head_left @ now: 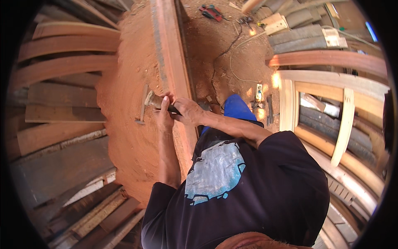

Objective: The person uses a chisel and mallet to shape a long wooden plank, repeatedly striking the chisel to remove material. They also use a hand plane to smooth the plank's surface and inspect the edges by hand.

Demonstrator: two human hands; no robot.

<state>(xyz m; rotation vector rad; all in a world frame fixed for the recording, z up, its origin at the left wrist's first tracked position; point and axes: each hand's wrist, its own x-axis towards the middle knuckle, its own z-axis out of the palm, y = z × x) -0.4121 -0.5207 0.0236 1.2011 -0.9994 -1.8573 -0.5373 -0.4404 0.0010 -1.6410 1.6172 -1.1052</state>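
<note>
Gripping a short hand tool (155,101) with both hands, the person looks to be partway through cutting or scraping at the long red beam (172,50). This is a guess from how the tool's pale, blunt end points away from the beam's left side. What kind of tool it is cannot be told.

The left hand (165,118) sits just left of the beam. Its fingers are curled shut around the dark handle, with the thumb up. The right hand (188,112) lies on top of the beam. It is closed tight on the back of the same handle, touching the left hand. Both arms come up from a dark shirt with a light blue patch.

The next push would likely need a firm hold and a slow, straight shove, since the tool lies low over soft dust and could slip.

Just left of the beam lies a thin metal square (143,106), flat and grey, near the tool's tip. It rests on a wide top (124,137) thick with red-brown sawdust — soft, grainy and heaped. The beam itself is smooth, hard and straight-edged, though the lens bends it.

Farther left of the beam are stacked planks (66,66), rough and brown-grey. Right of the beam stands a pale wooden frame (344,120) with clean bars.

Past the beam's far end, a thin black cable (219,58) snakes over the dusty floor toward a small red tool (211,12).
</note>
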